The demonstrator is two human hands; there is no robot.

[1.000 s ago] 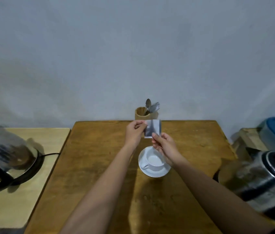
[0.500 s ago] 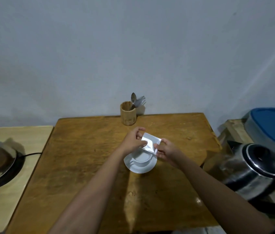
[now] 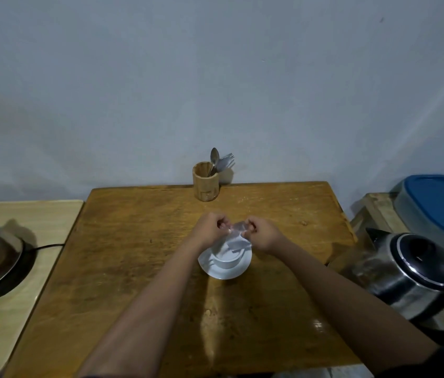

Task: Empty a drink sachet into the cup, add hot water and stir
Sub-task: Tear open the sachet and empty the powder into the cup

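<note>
Tearing comes first: at frame centre the left hand (image 3: 210, 227) and right hand (image 3: 263, 233) each pinch the sachet's (image 3: 235, 236) top, just above the cup (image 3: 226, 259); next, I judge, tip the powder in; kettle (image 3: 411, 274) waits lower right.

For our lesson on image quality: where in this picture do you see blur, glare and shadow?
Head view: the sachet between both hands is motion-blurred; a small glare spot sits on the table near its front edge; the wooden holder casts a soft shadow on the wall to its right.
</note>
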